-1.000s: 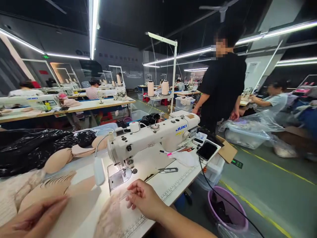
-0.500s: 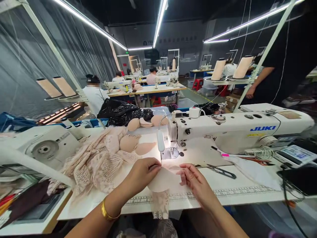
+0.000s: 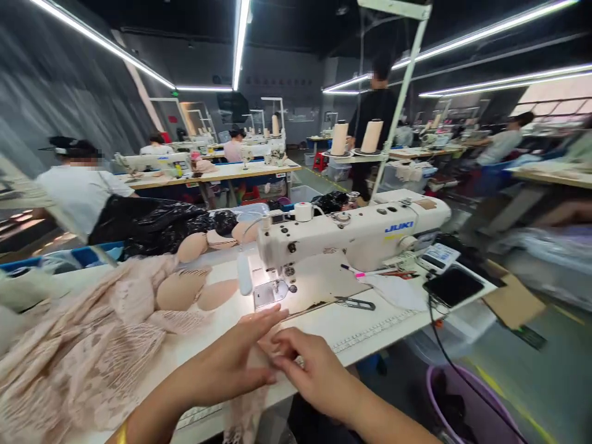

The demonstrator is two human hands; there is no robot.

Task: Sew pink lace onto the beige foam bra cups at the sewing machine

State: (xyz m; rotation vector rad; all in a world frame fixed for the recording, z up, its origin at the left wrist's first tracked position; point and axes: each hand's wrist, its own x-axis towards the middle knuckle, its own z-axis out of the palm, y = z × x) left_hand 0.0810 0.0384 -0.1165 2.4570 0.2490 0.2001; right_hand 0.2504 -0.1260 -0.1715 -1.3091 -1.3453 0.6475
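My left hand [image 3: 226, 361] is over the front of the sewing table with fingers stretched out and thumb apart, resting against pale pink fabric. My right hand [image 3: 319, 367] is close beside it, fingers curled in a pinch at that fabric's edge. The lace piece [image 3: 250, 404] hangs below my hands over the table edge; much of it is hidden and blurred. Just beyond my fingertips is the lit needle plate of the white sewing machine [image 3: 314, 243]. Beige bra cups [image 3: 180, 290] and a heap of pink lace [image 3: 97, 333] lie to the left.
Thread snips [image 3: 356, 303], a pen [image 3: 354, 271] and a black phone [image 3: 453, 287] lie on the right of the table. A black plastic bag [image 3: 161, 225] is behind the cups. A purple bin [image 3: 432, 394] stands on the floor. Several people sit at other machines; one person stands [image 3: 377, 117].
The view has swung to the right. My hands have come together, and my left hand has gone from pinching the cup fabric to stretched fingers. The cup piece is now mostly hidden.
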